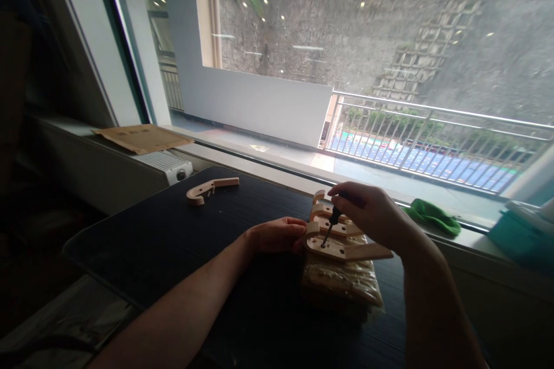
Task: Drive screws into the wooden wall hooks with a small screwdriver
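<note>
My right hand (367,210) is closed round the dark handle of a screwdriver (332,223). The tip of its shaft meets a hole in the nearest curved wooden hook (333,251). At that hook's curled end, my left hand (281,233) pinches the wood between thumb and fingers. Several similar wooden hooks (326,209) lie in a row behind it, partly hidden by my right hand. They rest on a plastic-wrapped block (341,279). Apart from these, another wooden hook (201,190) lies farther left, with small thin pieces beside it.
A black table (164,230) stands against the window sill. Brown paper (145,137) lies over a white slatted unit (167,162) at the left. On the sill at the right are a green cloth (433,217) and a teal container (521,230). Railings show outside the window.
</note>
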Demonstrator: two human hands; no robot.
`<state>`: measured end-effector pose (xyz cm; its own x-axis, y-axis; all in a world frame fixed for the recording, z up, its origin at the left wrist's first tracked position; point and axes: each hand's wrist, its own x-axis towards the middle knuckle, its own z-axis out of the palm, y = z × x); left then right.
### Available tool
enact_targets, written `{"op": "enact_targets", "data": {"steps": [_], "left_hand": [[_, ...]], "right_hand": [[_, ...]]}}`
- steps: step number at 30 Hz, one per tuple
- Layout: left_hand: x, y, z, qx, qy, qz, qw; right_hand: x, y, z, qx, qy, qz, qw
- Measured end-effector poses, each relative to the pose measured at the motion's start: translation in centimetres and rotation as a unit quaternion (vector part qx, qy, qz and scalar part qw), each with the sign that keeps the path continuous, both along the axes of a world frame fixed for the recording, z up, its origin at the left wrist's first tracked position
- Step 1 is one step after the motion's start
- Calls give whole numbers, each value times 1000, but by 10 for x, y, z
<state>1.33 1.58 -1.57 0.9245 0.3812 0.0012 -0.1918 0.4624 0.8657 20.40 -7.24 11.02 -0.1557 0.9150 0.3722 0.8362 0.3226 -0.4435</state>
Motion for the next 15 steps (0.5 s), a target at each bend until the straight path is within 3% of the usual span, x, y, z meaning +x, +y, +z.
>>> {"op": "enact_targets", "data": {"steps": [8, 15], "left_hand": [[0, 1, -1, -4, -5, 1, 1000], [0, -1, 1, -3, -1, 5, 1000]], "right_hand": [[2, 3, -2, 11, 0, -33, 999], [-3, 2, -2, 7, 12, 4, 1000]]}}
